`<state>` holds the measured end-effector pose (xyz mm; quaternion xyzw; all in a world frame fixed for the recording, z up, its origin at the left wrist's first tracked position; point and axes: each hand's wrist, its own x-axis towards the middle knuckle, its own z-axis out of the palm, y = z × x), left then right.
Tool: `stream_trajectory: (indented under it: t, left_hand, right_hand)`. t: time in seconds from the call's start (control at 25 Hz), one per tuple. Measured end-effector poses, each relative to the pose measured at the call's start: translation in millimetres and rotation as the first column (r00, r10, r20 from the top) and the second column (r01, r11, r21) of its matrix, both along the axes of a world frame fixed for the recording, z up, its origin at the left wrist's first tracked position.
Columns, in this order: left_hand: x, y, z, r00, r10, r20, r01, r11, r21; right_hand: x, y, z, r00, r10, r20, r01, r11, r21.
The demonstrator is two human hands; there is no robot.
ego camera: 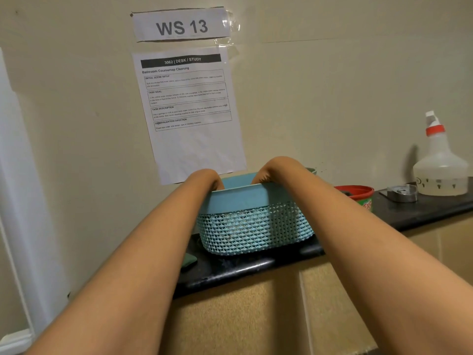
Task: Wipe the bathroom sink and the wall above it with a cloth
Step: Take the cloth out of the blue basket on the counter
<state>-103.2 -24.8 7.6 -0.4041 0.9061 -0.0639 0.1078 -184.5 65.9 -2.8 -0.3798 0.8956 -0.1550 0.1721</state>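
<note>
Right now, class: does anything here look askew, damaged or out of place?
The printed task sheet hangs tilted on the wall, and the tape beside the WS 13 label is crumpled. The blue basket overhangs the black counter edge slightly. No spill or breakage shows.

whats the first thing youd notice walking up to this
Two bare forearms reach forward and dip over the rim of a teal woven basket on the dark counter; both hands are hidden inside it. Above it, taped to the beige wall, hang a "WS 13" sign and a printed sheet headed "Bathroom Countertop Cleaning". To the right on the counter stands a clear spray bottle with a red collar, beside a red tub.
</note>
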Motion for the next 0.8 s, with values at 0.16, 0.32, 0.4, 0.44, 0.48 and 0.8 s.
stream_trajectory:
  t: [0.16,0.32,0.4,0.44,0.48,0.8]
  left_hand:
    - [2,5,-2,0.999,-0.005,-0.054,0.003,1.0,-0.022]
    - [2,5,-2,0.997,-0.009,-0.083,0.008,1.0,-0.006]
    - [3,3,-3,0.996,-0.027,-0.083,0.026,1.0,-0.013]
    - [3,2,-4,0.997,-0.033,-0.074,0.032,0.999,-0.015]
    - [3,1,-4,0.997,-0.044,-0.06,0.043,0.999,-0.019]
    - [4,-1,-6,0.996,-0.038,-0.083,0.04,0.999,0.017]
  right_hand:
    - [6,10,8,0.965,-0.04,-0.26,0.043,0.999,0.003]
    - [3,8,6,0.924,-0.071,-0.377,0.081,0.997,0.012]
    - [-2,6,3,0.915,-0.077,-0.397,0.086,0.996,0.007]
    - [-5,5,2,0.913,-0.089,-0.398,0.096,0.995,-0.001]
    - [-7,5,1,0.909,-0.099,-0.405,0.104,0.995,-0.01]
    - [-19,-4,-1,0.854,-0.052,-0.517,0.12,0.988,0.099]
